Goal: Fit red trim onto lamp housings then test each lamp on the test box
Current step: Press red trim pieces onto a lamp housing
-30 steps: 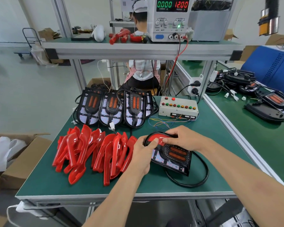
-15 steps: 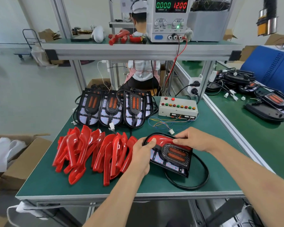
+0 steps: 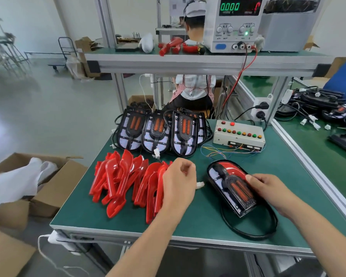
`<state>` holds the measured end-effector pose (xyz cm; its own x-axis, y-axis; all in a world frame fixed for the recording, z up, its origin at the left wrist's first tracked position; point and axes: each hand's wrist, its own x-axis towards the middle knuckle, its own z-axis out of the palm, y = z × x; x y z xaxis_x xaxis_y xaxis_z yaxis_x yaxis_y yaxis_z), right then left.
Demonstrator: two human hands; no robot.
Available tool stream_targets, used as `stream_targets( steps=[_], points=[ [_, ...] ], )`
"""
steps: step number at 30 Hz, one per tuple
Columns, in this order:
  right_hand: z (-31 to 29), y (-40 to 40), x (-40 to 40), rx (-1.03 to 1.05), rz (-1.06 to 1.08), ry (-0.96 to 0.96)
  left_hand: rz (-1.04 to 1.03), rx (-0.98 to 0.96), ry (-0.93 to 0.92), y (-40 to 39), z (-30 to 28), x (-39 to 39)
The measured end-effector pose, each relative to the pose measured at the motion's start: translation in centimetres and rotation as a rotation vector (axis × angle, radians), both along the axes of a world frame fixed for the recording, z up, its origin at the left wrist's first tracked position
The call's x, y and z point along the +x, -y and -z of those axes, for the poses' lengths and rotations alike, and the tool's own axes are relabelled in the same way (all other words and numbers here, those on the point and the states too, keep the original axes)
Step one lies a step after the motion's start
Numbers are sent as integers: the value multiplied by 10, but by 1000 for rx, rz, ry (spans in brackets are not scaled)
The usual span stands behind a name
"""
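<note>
Nearest on the green-topped desk (image 3: 208, 220), a loop of black cable (image 3: 254, 232) curls around the near end of the black oval lamp housing (image 3: 231, 187), which lies flat with a curved red trim piece (image 3: 233, 170) seated across its far end. The right hand (image 3: 268, 189) rests on the housing's right edge, thumb over the top and fingers curled round the side, gripping it. The left hand (image 3: 179, 183) hovers just left of the housing with fingers loosely curled, holding nothing; a small white plug (image 3: 200, 184) lies by it. Left of that hand lies a heap of glossy red plastic trim pieces (image 3: 126, 180). Behind them stand three untrimmed black lamp housings (image 3: 157, 132), leaning in a row. To their right sits the beige test box (image 3: 239, 134) with coloured buttons, well apart from the held lamp.
</note>
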<state>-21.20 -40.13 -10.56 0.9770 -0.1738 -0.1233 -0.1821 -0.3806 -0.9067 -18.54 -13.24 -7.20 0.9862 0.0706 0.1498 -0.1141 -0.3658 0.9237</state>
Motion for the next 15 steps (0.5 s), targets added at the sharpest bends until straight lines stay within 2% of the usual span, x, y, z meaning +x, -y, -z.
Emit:
stream_targets(
  steps=[4,8,11,15],
  points=[
    [0,-8,2,-102,8,-20,-214,477,119,-68,-15,15],
    [-4,-14,2,-233,8,-39,-341,769,19,-124,-25,40],
    [-5,-17,3,-349,3,-61,-332,854,-105,-147,-28,52],
    [-8,-23,2,-434,1,-56,-272,892,-157,-152,-22,59]
  ],
)
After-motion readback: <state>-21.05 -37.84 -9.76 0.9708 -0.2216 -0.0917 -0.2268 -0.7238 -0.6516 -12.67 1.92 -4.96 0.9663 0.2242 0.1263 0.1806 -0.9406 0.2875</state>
